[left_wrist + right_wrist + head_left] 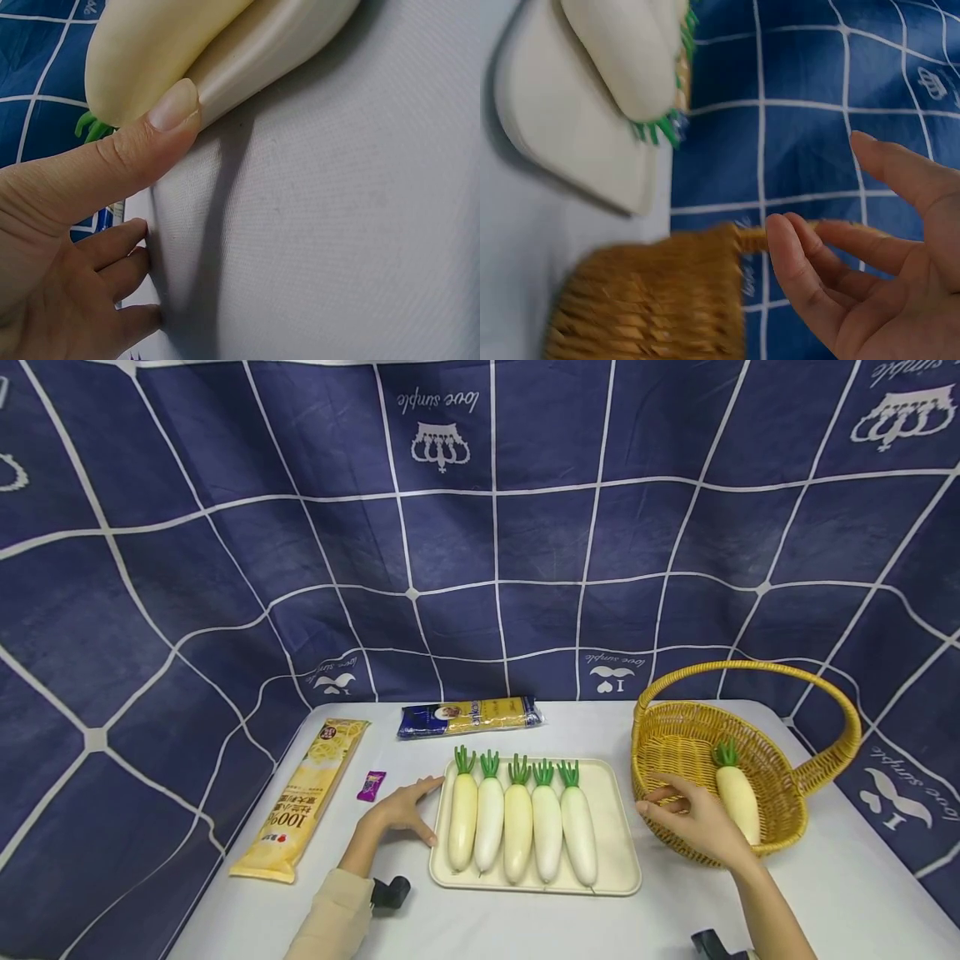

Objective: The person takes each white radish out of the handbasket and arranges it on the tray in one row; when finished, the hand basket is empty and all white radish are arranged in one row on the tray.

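Several white radishes (pixel 517 835) with green tops lie side by side on a cream tray (pixel 618 860). My left hand (pixel 401 810) is at the tray's left edge, its fingers spread and holding nothing. In the left wrist view the thumb (pixel 176 109) lies against the tray's rim, beside a pale radish (pixel 150 52). Above the front left of a wicker basket (pixel 652 718) hovers my right hand (pixel 693 818), with loosely bent fingers and nothing in them. One more radish (pixel 738 802) lies inside the basket, on its right side.
A yellow pasta packet (pixel 303 802) lies at the table's left, near a small purple packet (pixel 371 786). Behind the tray is a blue and gold packet (pixel 472 717). The basket's tall handle (pixel 750 668) arches over it. A blue checked cloth (pixel 540 535) hangs around the table.
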{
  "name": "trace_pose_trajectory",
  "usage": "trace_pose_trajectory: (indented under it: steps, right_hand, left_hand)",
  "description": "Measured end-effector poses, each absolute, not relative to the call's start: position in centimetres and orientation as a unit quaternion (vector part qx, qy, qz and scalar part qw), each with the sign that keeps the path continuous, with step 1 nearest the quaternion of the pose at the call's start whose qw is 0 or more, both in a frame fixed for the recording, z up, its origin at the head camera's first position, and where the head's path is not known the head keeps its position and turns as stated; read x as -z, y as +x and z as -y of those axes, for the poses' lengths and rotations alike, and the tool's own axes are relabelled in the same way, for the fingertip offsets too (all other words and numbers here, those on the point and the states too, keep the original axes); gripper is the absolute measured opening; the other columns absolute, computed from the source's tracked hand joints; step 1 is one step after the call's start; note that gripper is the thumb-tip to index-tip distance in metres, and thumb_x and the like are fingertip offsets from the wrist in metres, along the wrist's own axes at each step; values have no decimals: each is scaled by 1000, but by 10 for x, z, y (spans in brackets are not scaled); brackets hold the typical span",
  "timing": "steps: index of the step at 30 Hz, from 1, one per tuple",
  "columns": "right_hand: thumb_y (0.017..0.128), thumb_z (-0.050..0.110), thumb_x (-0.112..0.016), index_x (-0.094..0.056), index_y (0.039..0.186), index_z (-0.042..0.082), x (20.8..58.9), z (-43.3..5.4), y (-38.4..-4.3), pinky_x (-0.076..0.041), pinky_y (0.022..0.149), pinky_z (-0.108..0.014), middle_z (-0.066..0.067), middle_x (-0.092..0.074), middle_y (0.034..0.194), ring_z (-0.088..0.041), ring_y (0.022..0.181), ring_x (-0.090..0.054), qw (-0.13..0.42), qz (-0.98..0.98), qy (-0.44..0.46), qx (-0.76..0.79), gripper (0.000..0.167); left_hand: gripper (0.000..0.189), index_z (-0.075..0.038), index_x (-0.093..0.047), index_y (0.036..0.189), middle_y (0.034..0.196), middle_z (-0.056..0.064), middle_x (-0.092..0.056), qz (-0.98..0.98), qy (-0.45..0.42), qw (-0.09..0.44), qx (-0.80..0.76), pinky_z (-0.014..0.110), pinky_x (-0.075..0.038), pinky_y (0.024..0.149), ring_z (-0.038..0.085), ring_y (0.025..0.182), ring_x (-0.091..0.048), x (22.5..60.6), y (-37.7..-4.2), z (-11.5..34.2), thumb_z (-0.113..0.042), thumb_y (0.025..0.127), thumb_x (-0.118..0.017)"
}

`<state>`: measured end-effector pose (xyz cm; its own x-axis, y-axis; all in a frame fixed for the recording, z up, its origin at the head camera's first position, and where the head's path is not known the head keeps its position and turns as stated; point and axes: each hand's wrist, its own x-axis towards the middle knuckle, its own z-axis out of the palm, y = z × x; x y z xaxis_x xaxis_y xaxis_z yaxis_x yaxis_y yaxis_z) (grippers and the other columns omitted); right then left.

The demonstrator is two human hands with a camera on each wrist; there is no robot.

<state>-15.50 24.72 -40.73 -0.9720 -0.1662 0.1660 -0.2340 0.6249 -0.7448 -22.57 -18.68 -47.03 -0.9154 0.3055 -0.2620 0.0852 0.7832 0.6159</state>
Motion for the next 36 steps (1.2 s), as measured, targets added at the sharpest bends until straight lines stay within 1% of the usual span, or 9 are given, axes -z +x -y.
trace_pose_trajectory:
  steps: [7, 12, 15, 18, 20, 25, 29, 36]
  right_hand:
    - [86, 20, -69, -44, 129, -14, 390, -279, -160, -54, 61, -24, -27, -63, 103, -32, 84, -65, 58, 917, 93, -382, 60]
    - [87, 25, -67, -39, 131, -17, 392, -303, -171, -58, 65, -37, -36, -56, 111, -45, 91, -61, 53, 931, 61, -356, 67]
    - [88, 26, -66, -37, 131, -18, 397, -317, -178, -57, 69, -45, -40, -52, 115, -51, 96, -57, 48, 934, 49, -350, 69]
    - [89, 29, -65, -35, 132, -19, 403, -329, -182, -55, 73, -51, -41, -49, 118, -55, 101, -53, 39, 940, 32, -338, 71]
    - [88, 35, -65, -32, 132, -19, 406, -336, -185, -52, 76, -56, -43, -45, 120, -56, 103, -49, 28, 946, 15, -323, 77]
    - [83, 42, -68, -30, 132, -19, 411, -349, -193, -45, 79, -64, -45, -40, 123, -59, 107, -43, 7, 959, -19, -283, 87]
    - [82, 38, -70, -28, 132, -21, 414, -355, -198, -40, 82, -68, -47, -37, 123, -62, 107, -39, -13, 965, -17, -261, 88]
    - [83, 28, -69, -26, 132, -24, 427, -363, -206, -37, 86, -69, -49, -35, 124, -64, 109, -36, -34, 967, -29, -253, 83]
  left_hand:
    - [105, -9, -40, 143, 149, 22, -30, -927, 105, 178, -314, 60, -18, 111, 43, 138, -23, 471, -226, 187, -15, 51, -91]
    - [105, -9, -39, 143, 149, 23, -29, -926, 103, 179, -318, 60, -18, 111, 43, 138, -22, 471, -227, 188, -14, 51, -91]
    - [106, -9, -39, 143, 149, 23, -29, -926, 102, 179, -316, 59, -18, 111, 42, 138, -22, 472, -227, 188, -14, 51, -91]
    - [106, -9, -39, 143, 149, 22, -29, -927, 105, 179, -312, 59, -18, 111, 42, 138, -22, 472, -228, 189, -15, 51, -91]
    - [107, -9, -39, 143, 149, 22, -29, -928, 108, 178, -311, 59, -19, 111, 42, 138, -23, 472, -227, 188, -16, 50, -91]
    - [106, -9, -39, 143, 149, 23, -30, -927, 108, 174, -313, 60, -18, 111, 42, 138, -23, 471, -226, 188, -15, 50, -91]
    - [106, -9, -40, 143, 149, 23, -30, -928, 106, 174, -313, 60, -18, 111, 43, 138, -23, 471, -226, 187, -14, 51, -91]
    - [106, -9, -40, 143, 149, 22, -30, -929, 107, 172, -311, 60, -19, 110, 43, 137, -24, 472, -226, 187, -15, 50, -91]
